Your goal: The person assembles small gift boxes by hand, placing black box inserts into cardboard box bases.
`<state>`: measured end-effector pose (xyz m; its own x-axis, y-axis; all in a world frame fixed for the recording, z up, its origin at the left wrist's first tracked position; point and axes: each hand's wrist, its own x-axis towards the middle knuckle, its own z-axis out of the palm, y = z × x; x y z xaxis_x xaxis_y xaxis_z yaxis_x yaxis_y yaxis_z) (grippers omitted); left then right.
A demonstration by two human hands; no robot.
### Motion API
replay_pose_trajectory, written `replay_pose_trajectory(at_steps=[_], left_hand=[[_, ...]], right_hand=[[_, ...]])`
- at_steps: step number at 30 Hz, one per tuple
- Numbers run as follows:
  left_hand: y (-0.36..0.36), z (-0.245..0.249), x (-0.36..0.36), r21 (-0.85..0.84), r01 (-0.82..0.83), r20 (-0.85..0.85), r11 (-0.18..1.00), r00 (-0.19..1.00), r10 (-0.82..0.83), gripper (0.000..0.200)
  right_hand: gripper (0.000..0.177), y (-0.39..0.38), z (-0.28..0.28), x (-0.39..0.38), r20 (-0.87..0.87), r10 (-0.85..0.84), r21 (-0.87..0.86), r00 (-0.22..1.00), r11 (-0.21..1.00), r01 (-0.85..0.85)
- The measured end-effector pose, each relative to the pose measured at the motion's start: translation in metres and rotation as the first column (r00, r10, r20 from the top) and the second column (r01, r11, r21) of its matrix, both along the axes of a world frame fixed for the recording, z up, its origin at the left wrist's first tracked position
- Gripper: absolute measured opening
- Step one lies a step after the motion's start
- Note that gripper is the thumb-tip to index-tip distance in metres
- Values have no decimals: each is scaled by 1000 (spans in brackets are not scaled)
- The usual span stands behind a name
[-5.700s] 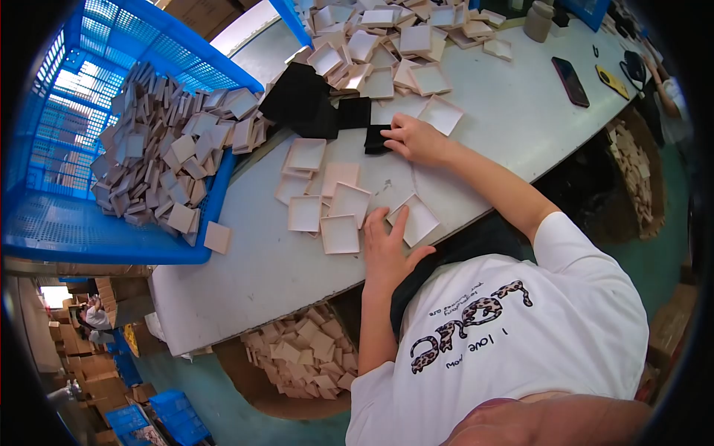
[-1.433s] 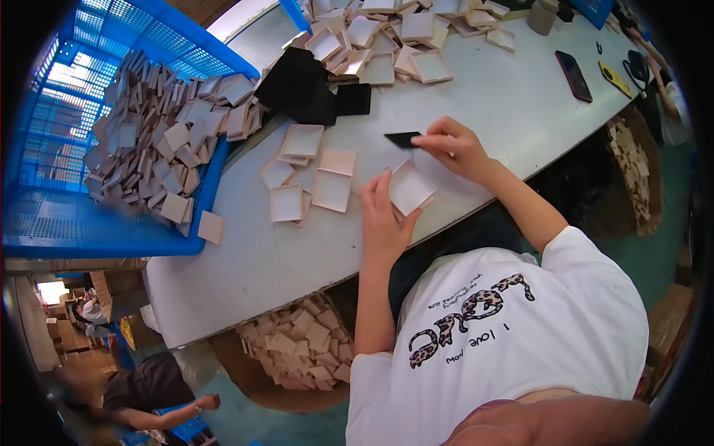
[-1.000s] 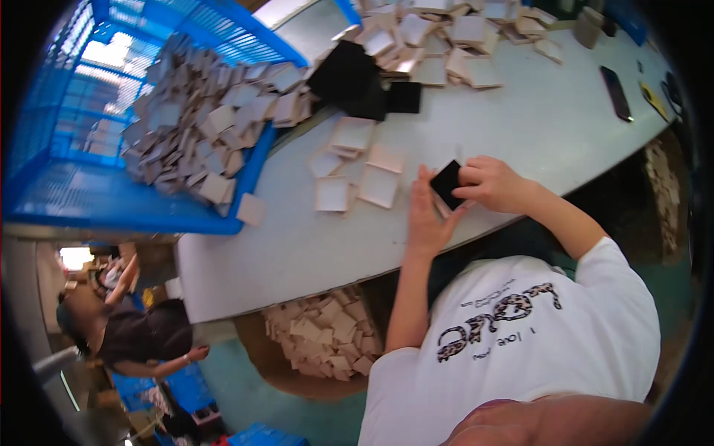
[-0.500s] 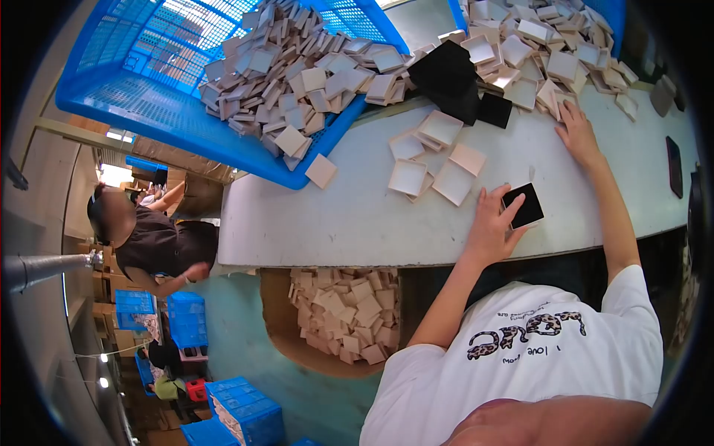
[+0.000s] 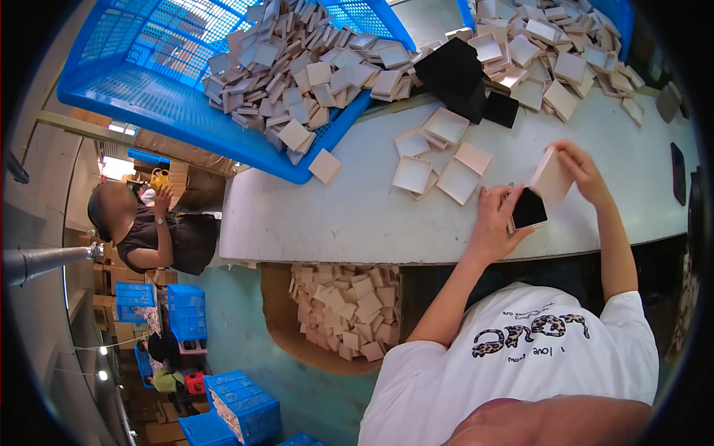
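On the white table (image 5: 312, 223), my left hand (image 5: 492, 223) grips a small pale box (image 5: 529, 226) at its side, with a black insert (image 5: 529, 208) inside. My right hand (image 5: 582, 172) pinches a pale square box lid (image 5: 552, 177), slightly blurred, tilted up at the far edge of the box. Beyond my left hand lie several loose pale lids (image 5: 411, 174), some with the hollow side up. Black square inserts (image 5: 500, 109) lie farther back, beside a larger black heap (image 5: 451, 78).
A blue crate (image 5: 186, 141) tipped toward me spills pale lids (image 5: 320, 74) at the back left. Another pile (image 5: 569, 67) covers the back right. A phone (image 5: 677, 173) lies at the right edge. Below the table is a box of pale pieces (image 5: 346, 312). A person (image 5: 167, 230) stands at left.
My right hand has come back from the pile at the back right with a pale lid and brought it to the box. My left hand stays on the box. The person at left has raised a hand.
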<state>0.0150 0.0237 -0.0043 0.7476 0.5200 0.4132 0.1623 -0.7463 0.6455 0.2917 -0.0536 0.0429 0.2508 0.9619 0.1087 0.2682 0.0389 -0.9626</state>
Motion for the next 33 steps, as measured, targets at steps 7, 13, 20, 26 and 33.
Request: replay_pose_trajectory(at_steps=[7, 13, 20, 26, 33], left_hand=[[2, -12, -1, -113, -33, 13, 993, 999, 34, 134], [0, -11, 1, -80, -32, 32, 996, 999, 35, 131], [-1, 1, 2, 94, -24, 11, 995, 1000, 23, 110], [-3, -6, 1, 162, 46, -68, 986, 997, -35, 99], [-17, 2, -70, 206, -244, -85, 948, 960, 266, 78]], right_hand=[[14, 32, -26, -63, 373, 181, 39, 910, 977, -210], [26, 10, -5, -89, 725, 50, 136, 687, 967, -214], [46, -14, -29, -99, 854, -58, 149, 517, 979, -136], [58, -19, -52, -88, 629, -65, 178, 775, 982, -61], [52, -27, -48, -68, 175, -198, 158, 964, 972, 171]])
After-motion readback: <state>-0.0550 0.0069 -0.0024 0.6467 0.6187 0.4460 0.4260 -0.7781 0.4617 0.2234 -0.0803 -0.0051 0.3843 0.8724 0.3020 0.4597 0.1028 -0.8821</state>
